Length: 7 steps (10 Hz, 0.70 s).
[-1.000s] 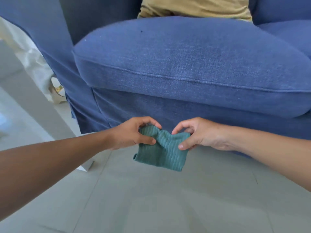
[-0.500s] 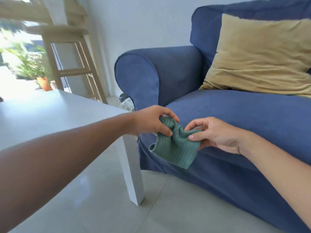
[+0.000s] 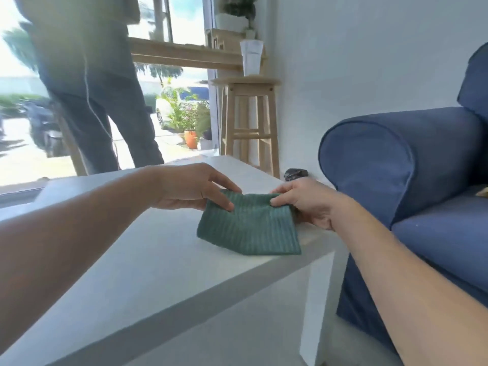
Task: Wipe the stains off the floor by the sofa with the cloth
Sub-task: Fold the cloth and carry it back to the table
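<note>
A green ribbed cloth (image 3: pixel 250 228), folded flat, lies on the near right corner of the white table (image 3: pixel 148 260). My left hand (image 3: pixel 195 188) pinches its upper left edge between thumb and fingers. My right hand (image 3: pixel 303 202) grips its upper right corner. The blue sofa (image 3: pixel 412 180) stands just right of the table, its rounded arm level with my hands. A strip of pale floor (image 3: pixel 258 334) shows under the table and in front of the sofa; I see no stains on it from here.
A person in dark trousers (image 3: pixel 100 107) stands beyond the table's far left side, by a bright window. A tall wooden stool (image 3: pixel 249 120) with a white cup (image 3: pixel 251 56) on it stands against the wall. A small dark object (image 3: pixel 295 173) lies behind the table.
My view has risen from the floor and sofa front to the tabletop. Both hands carried the cloth up and left, from in front of the sofa onto the table corner, where it now lies flat.
</note>
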Tool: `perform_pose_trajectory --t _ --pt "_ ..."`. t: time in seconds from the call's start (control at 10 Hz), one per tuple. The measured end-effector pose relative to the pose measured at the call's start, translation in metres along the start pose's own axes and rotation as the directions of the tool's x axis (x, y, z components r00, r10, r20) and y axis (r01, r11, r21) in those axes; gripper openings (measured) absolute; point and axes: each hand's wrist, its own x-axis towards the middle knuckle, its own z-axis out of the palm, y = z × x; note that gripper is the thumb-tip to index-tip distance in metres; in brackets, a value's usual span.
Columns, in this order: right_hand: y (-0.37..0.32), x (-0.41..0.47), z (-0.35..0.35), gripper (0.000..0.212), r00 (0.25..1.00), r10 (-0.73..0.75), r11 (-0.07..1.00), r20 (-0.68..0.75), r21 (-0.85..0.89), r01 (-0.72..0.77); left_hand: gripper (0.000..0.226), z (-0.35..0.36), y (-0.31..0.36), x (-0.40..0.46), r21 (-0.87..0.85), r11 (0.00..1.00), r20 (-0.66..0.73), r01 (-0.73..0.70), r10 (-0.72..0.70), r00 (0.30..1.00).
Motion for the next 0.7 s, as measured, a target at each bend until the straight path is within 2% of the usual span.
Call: perform_pose_trajectory --t 0.1,0.2,0.3,0.5,0.6,0.7 --pt "-0.015 0.028 0.039 0.020 0.997 -0.009 0.978 0.078 -0.206 0.025 0.036 -0.027 -0.035 -0.018 0.053 0.994 -0.111 0.097 -0.091 0.990" --pt "-0.026 0.050 0.072 0.018 0.993 -0.064 0.932 0.098 -0.350 0.095 0.033 -0.045 -0.066 -0.028 0.224 0.962 -0.233 0.154 -0.101 0.967" --pt "-0.030 0.064 0.094 0.014 0.990 -0.131 0.879 0.060 -0.454 0.144 0.026 -0.055 -0.081 -0.030 0.347 0.922 -0.332 0.172 -0.051 0.942" --pt "-0.028 0.075 0.098 0.016 0.980 -0.200 0.843 0.003 -0.509 0.173 0.014 -0.061 -0.085 -0.019 0.417 0.895 -0.376 0.159 0.012 0.926" --pt "-0.022 0.075 0.095 0.018 0.972 -0.235 0.817 -0.005 -0.543 0.195 0.014 -0.065 -0.082 -0.015 0.465 0.864 -0.354 0.191 -0.016 0.935" --pt "-0.020 0.066 0.089 0.018 0.957 -0.287 0.785 -0.045 -0.584 0.208 0.018 -0.063 -0.069 -0.008 0.578 0.799 -0.350 0.167 0.058 0.935"
